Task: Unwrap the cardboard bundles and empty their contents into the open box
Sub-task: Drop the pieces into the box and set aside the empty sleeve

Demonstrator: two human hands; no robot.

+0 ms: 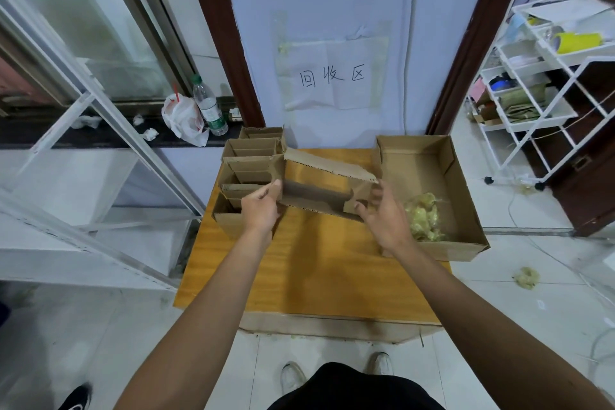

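left hand (261, 210) grips left end of the unfolded cardboard bundle (319, 186) | right hand (386, 216) pinches its right end, just beside the open box (416, 170) | risk: tipping short of the rim likely spills contents onto table (316, 270) or floor, like the stray clump (525, 278)

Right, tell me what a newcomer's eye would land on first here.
The left hand and right hand hold an opened cardboard wrapper over the middle of the wooden table. To its right the open box holds yellowish packets; cardboard bundles stand stacked at the table's left edge.
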